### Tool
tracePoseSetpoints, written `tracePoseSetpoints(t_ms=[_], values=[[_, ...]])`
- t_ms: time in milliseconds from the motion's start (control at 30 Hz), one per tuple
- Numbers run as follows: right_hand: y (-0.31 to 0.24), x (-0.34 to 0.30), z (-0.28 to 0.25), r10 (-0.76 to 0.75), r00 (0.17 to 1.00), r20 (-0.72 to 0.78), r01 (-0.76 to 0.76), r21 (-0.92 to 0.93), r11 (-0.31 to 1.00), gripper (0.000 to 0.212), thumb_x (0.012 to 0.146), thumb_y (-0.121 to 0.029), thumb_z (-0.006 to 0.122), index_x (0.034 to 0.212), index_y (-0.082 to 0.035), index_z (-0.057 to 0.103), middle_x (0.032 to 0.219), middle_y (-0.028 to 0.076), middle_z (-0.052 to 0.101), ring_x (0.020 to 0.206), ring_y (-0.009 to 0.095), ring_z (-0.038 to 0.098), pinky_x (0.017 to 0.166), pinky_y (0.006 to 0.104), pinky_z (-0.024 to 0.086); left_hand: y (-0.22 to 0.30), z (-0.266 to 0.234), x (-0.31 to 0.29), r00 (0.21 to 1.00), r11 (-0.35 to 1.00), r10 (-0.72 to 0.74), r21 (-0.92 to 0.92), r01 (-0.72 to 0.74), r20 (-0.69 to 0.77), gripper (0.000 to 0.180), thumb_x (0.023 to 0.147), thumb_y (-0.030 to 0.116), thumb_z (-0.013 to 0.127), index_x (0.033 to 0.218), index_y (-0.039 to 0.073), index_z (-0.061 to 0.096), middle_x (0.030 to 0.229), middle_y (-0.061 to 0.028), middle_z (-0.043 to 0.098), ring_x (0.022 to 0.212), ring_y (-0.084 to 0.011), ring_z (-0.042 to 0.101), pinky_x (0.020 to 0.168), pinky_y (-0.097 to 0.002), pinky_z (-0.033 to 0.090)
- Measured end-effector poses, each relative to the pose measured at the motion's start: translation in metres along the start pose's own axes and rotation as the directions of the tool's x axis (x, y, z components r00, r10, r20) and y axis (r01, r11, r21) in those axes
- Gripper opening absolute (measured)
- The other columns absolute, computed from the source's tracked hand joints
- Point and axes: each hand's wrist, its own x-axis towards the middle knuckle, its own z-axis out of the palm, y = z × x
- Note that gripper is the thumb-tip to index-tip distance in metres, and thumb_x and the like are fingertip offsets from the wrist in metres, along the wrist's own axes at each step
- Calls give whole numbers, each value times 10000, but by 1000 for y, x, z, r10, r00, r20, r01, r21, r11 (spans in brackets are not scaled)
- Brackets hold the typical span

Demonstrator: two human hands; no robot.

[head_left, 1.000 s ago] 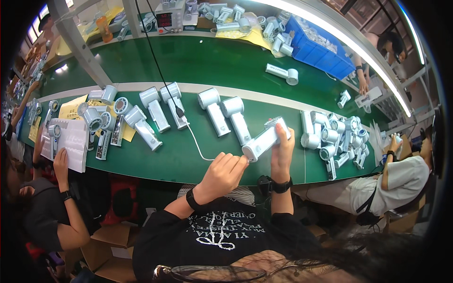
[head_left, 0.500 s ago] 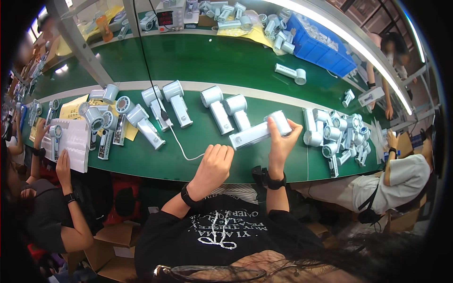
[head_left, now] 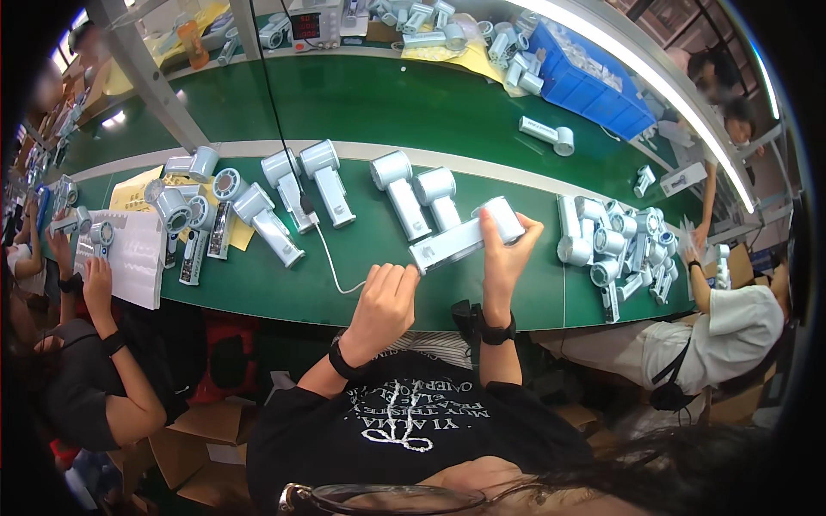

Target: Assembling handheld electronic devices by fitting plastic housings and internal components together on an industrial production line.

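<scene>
My right hand [head_left: 508, 256] is closed round the head end of a light blue handheld fan [head_left: 449, 244], thumb on top. The fan lies tilted above the bench, its handle end pointing left towards my other hand. My left hand [head_left: 385, 301] is closed in a pinch at that handle end. A white cable [head_left: 329, 260] runs into its fingers from a black connector [head_left: 307, 205]; the cable's tip is hidden. Just beyond stand two more fans, a left one [head_left: 400, 194] and a right one [head_left: 437, 196], leaning close together.
Several fans lie to the left; a heap of fans [head_left: 613, 245] lies right. Across the green bench [head_left: 335, 99] are a blue bin [head_left: 589, 82] and a power supply [head_left: 313, 26]. Co-workers sit on both sides; the left one handles a white tray [head_left: 129, 258].
Both my hands and the fan have shifted slightly left, and the handle end now meets my left fingertips. The left co-worker's hands have moved over the tray.
</scene>
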Motion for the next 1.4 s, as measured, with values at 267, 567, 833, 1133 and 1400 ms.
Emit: tracePoseSetpoints(t_ms=[267,567,833,1133,1400], values=[[-3,-9,4,-88,995,-47,86,-48,995,472,825,-226,754,1083,19,444,1022,138,510,934,190,516,826,331,446,3,-8,2,995,988,-27,152,13,93,120,803,-8,621,886,-24,536,755,-112,461,710,-263,480,650,-364,387],[-6,-15,3,-284,955,-89,268,-154,951,480,810,-215,759,1087,23,448,1026,147,518,938,214,529,840,348,447,-7,-3,3,985,986,-120,131,103,126,240,834,136,677,930,-17,519,808,-132,497,761,-283,506,696,-373,412],[-10,-18,2,-274,959,73,282,-165,945,498,797,-167,757,1132,18,438,1026,156,547,933,220,569,803,342,474,-15,-5,2,956,959,-280,66,274,91,319,857,136,656,1064,-55,505,899,-170,523,811,-335,521,732,-419,432],[-35,-1,-16,-89,869,488,132,-54,990,618,714,-169,829,1178,-1,457,1015,172,589,896,236,617,748,362,511,-40,-19,-5,931,943,-320,-35,331,174,362,897,195,634,1107,-70,505,923,-204,552,792,-375,541,696,-440,447],[-47,22,-39,-397,517,758,771,-212,600,810,528,-297,930,1179,-46,517,1043,169,627,968,305,642,829,373,529,-40,-34,-10,874,821,-308,-360,444,375,267,916,214,625,958,-30,523,795,-208,547,707,-386,529,624,-434,409]])
